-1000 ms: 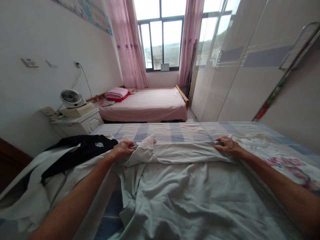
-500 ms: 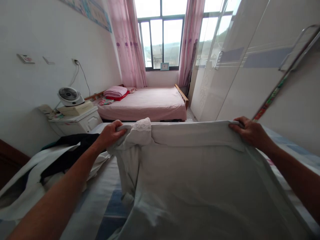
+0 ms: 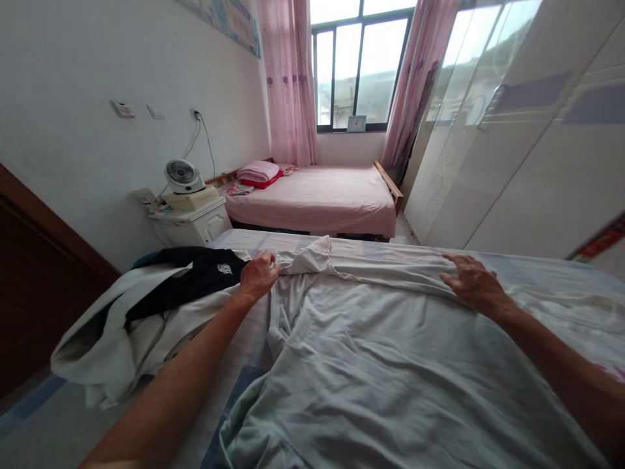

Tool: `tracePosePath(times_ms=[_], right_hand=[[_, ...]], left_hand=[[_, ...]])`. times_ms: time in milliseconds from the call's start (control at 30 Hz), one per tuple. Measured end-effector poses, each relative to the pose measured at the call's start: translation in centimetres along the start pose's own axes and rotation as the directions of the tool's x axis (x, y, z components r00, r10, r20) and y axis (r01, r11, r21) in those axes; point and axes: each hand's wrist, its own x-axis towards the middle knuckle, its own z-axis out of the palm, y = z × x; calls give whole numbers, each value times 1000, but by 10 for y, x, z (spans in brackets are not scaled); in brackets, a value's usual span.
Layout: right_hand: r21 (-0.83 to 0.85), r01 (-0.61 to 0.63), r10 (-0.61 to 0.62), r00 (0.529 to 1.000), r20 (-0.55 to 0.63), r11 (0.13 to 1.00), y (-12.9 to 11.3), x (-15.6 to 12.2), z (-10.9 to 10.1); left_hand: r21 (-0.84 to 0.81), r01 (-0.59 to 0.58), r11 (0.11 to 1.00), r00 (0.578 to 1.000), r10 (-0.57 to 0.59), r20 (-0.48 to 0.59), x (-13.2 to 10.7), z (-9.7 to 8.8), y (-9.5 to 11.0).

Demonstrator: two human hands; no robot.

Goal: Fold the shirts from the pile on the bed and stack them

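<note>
A pale grey-green garment (image 3: 371, 352) lies spread across the bed in front of me, its far edge folded over with a white lace trim (image 3: 312, 251). My left hand (image 3: 258, 273) is closed on the garment's far left corner, next to the lace. Over on the right, my right hand (image 3: 471, 283) lies flat on the folded edge, fingers stretched out and pressing the cloth down. Both forearms reach over the garment.
A black garment (image 3: 195, 280) and a white one (image 3: 112, 339) are heaped at the bed's left. Beyond stand a white nightstand (image 3: 193, 225) with a small fan (image 3: 181, 176), a pink bed (image 3: 322, 198) and white wardrobe doors (image 3: 512, 143). A dark wooden headboard (image 3: 34, 273) is at left.
The garment, lifted half a second ago, has come back down flat on the bed. My right hand has let go of its grip and spread flat. My view has turned left.
</note>
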Motion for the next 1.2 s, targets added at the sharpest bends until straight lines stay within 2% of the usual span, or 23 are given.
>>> tracePosePath(times_ms=[67,133,267,400,667,733,800,867,967,1067,1200], right_hand=[[81,93,-91,996,-20,992,-21,-18,5],[148,173,-170,985,-30,974,-45,-36,14],[140,268,-270,963,-5,953,-78,-64,38],[121,301,-305,952,15,946,-81,-71,49],[123,291,-294,956,10,949,-81,-72,45],[121,288,-293,956,20,950,-80,-72,46],[124,287,-292,956,24,950,-80,-72,47],[130,284,-288,957,17,950,-80,-72,47],[136,278,-281,960,7,951,-81,-73,46],[134,282,-285,959,3,950,-81,-74,46],[123,284,-287,958,6,951,-82,-74,42]], left_hand=[[-3,58,998,990,-57,132,-21,-4,-5],[0,98,995,970,-95,222,-35,-5,-6],[-109,172,979,963,-144,227,-39,-1,-5],[-227,207,952,966,-161,203,-33,3,-7],[-414,366,833,931,-321,175,-38,7,-22],[-489,359,795,933,-295,205,-41,6,-19],[-579,302,758,952,-212,219,-44,4,-18],[-612,239,754,970,-160,182,-45,1,-20],[-480,216,850,975,-159,157,-47,-4,-31],[-230,144,963,977,-101,185,-44,-9,-36],[15,-24,1000,1000,24,1,-21,-10,-25]])
